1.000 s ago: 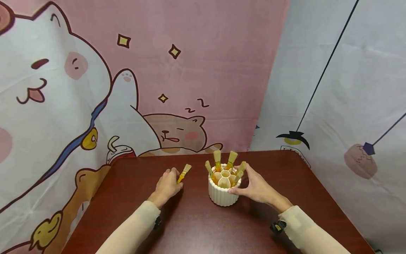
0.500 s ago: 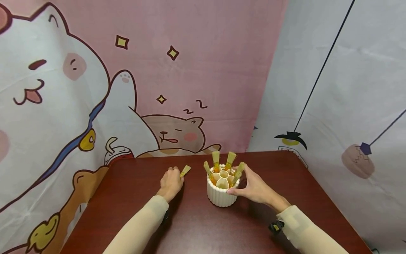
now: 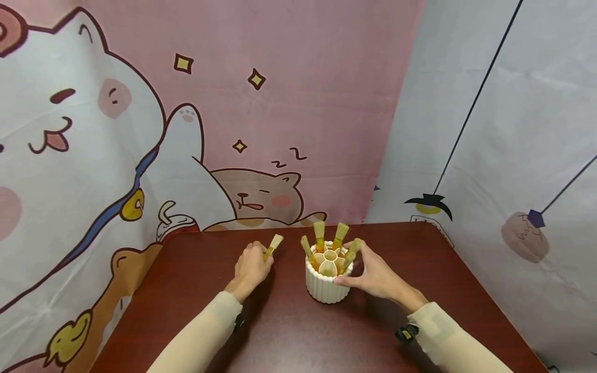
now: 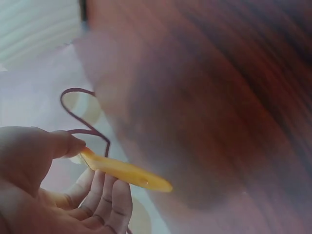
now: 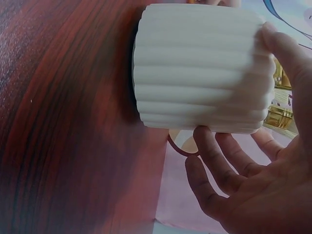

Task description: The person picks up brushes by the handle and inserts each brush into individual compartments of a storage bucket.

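My left hand [image 3: 252, 267] pinches a small paintbrush between thumb and fingers, low over the table's left half. Its pale bristles [image 3: 275, 242] point up and to the right in the head view. In the left wrist view the yellow handle [image 4: 134, 176] sticks out past the fingers. A white ribbed brush holder [image 3: 328, 289] stands upright right of centre, with several brushes [image 3: 319, 235] in its outer compartments, bristles up. The front compartment [image 3: 328, 268] shows no brush. My right hand [image 3: 379, 274] grips the holder from its right side, thumb at the near rim, fingers partly hidden.
The dark red-brown table [image 3: 308, 336] bears the holder. Behind it hangs a pink cloth [image 3: 326, 129] printed with cartoon cats, reaching the table's back edge. A pale cloth [image 3: 489, 155] borders the right side.
My left hand has moved slightly forward and right over the paintbrush and now holds it, its bristles raised. The right hand and the brush holder have stayed in place.
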{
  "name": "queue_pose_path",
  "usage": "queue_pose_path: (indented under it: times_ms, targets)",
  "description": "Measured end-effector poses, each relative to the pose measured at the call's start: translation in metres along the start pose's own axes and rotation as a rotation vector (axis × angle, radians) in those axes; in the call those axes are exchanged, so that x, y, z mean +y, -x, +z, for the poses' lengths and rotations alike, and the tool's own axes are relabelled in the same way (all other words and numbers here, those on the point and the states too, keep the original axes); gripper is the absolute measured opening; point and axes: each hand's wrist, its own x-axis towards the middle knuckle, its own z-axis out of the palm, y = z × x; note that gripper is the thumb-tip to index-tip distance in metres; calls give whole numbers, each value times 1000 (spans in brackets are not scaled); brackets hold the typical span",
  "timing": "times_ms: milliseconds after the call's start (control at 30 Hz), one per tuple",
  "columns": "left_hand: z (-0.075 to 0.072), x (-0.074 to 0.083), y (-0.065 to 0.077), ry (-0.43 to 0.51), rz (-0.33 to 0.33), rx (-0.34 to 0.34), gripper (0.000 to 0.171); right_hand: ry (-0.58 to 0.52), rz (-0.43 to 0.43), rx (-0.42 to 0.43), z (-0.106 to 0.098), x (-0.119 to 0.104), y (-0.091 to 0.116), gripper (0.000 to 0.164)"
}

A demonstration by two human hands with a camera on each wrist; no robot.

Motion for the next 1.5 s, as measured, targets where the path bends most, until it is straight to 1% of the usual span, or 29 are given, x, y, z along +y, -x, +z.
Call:
queue_pose_path:
  times_ms: [167, 267, 400, 533, 667, 800, 1033, 1233, 1433, 1500]
  targets:
    - [-9, 5, 6, 97, -18, 29, 24, 35, 6, -2, 0, -1, 1, 101]
    - [-15, 9, 11, 153, -14, 52, 24, 58, 23, -3, 0, -1, 2, 105]
    - [-21, 13, 19, 212, 30, 99, 25, 61, 39, 5, 1, -1, 3, 106]
    - [-25, 15, 25, 236, 79, 123, 25, 71, 55, 20, 1, -1, 3, 105]
    - [-28, 17, 29, 279, 107, 125, 24, 77, 67, 18, 1, -2, 2, 105]
    - [-34, 22, 33, 351, 133, 131, 22, 76, 51, 17, 0, -2, 3, 106]
    - [-46, 40, 43, 485, 177, 164, 20, 78, 33, 6, -4, -3, 5, 105]
    - [-53, 57, 52, 588, 184, 156, 23, 56, 33, -9, -4, -4, 6, 101]
    - [-52, 65, 55, 647, 168, 137, 23, 89, 3, -29, -3, -1, 8, 111]
    - [-52, 68, 56, 662, 162, 129, 24, 95, -10, -41, -6, 1, 7, 99]
